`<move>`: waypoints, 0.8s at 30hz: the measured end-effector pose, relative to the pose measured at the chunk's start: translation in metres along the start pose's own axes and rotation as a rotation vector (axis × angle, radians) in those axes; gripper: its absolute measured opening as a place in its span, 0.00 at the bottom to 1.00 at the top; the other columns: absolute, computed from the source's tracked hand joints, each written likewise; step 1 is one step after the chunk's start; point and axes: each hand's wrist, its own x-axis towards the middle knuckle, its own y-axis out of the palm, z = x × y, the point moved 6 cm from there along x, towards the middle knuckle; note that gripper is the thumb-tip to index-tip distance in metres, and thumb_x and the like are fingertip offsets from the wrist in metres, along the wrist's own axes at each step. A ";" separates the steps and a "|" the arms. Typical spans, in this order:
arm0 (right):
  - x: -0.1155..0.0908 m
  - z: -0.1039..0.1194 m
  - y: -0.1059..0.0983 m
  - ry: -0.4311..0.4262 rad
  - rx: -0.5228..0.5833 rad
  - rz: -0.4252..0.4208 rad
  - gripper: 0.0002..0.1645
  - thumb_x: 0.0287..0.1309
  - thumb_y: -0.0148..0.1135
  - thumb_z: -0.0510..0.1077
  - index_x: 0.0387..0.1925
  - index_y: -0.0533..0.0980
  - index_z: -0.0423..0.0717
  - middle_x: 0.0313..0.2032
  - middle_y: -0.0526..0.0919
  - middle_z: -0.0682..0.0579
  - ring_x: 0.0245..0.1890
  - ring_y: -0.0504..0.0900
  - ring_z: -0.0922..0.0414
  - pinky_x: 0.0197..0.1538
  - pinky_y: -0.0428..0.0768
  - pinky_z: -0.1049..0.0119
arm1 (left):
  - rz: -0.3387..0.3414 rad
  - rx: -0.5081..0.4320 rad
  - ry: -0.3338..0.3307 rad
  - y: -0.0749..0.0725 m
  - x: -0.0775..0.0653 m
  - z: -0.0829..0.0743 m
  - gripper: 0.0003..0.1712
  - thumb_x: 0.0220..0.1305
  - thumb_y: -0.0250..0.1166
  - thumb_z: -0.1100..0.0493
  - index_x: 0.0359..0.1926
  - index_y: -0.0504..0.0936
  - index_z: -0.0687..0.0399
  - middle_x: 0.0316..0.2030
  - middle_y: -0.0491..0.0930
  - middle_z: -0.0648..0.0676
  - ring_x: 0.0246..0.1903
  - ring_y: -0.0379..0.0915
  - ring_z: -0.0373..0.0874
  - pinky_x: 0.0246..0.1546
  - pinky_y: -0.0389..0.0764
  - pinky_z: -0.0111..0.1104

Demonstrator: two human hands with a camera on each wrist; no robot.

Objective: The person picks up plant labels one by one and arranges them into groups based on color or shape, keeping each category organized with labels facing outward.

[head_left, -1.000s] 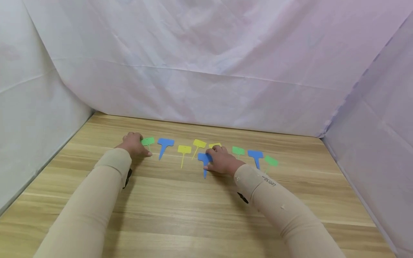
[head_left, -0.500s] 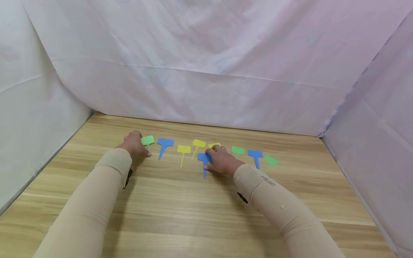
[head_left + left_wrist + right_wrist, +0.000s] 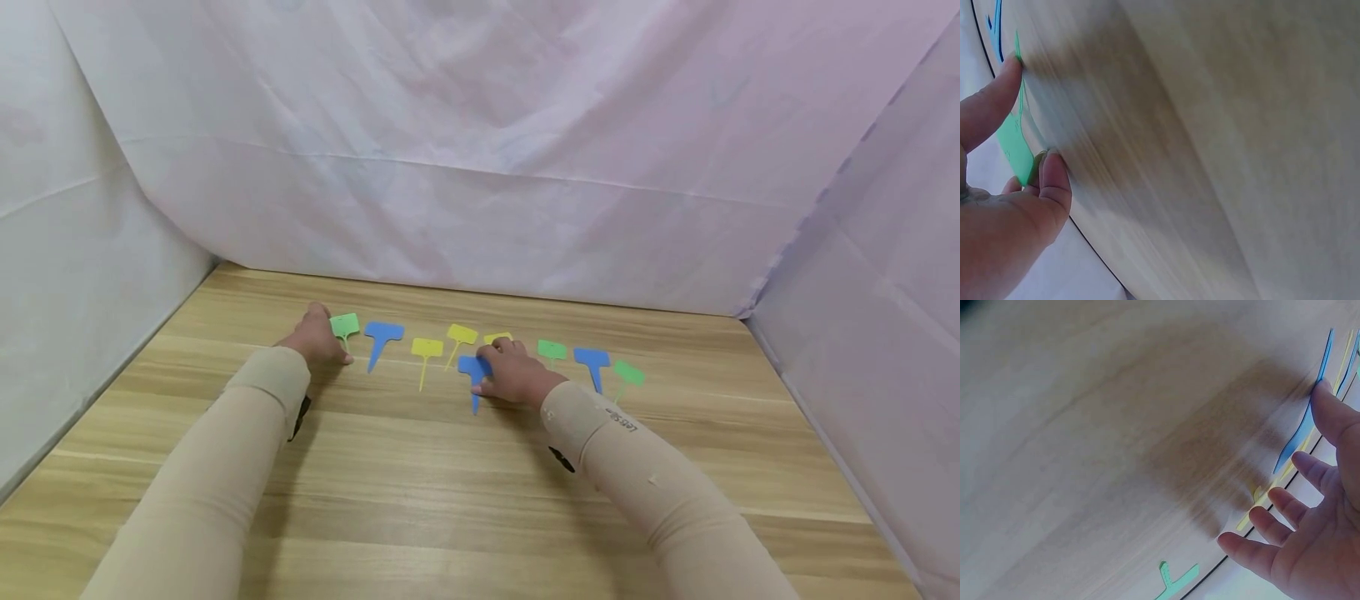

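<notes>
My left hand rests at a green T-shaped plant label at the row's left end. In the left wrist view, the thumb lies on the stem and curled fingers touch a corner of the head, so the green label sits between them. My right hand is over a blue T-shaped plant label. Its thumb touches the stem of that blue label, as the right wrist view shows, while the other fingers stand spread. A yellow label lies partly hidden behind this hand.
Other labels lie flat on the wooden table: a blue one, two yellow ones, and, at the right, a green, a blue and another green. White cloth encloses the back and sides.
The left hand's green label has shifted slightly away from me and to the right, with the hand shifting a little too. My right hand and its blue label stay put.
</notes>
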 end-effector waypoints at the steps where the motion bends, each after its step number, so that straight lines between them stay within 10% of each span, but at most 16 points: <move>1: 0.000 0.000 0.000 -0.001 0.000 -0.001 0.38 0.63 0.57 0.61 0.70 0.61 0.53 0.70 0.55 0.44 0.69 0.53 0.45 0.62 0.69 0.47 | 0.001 -0.007 -0.002 0.000 0.000 0.000 0.49 0.55 0.72 0.66 0.63 0.45 0.74 0.59 0.58 0.78 0.59 0.59 0.69 0.62 0.62 0.54; 24: 0.004 -0.002 0.002 0.012 -0.028 -0.015 0.38 0.63 0.57 0.62 0.70 0.61 0.54 0.70 0.56 0.44 0.69 0.54 0.44 0.61 0.69 0.47 | -0.019 -0.091 0.027 0.003 0.011 0.004 0.50 0.56 0.67 0.72 0.66 0.40 0.72 0.63 0.53 0.79 0.63 0.55 0.70 0.64 0.62 0.54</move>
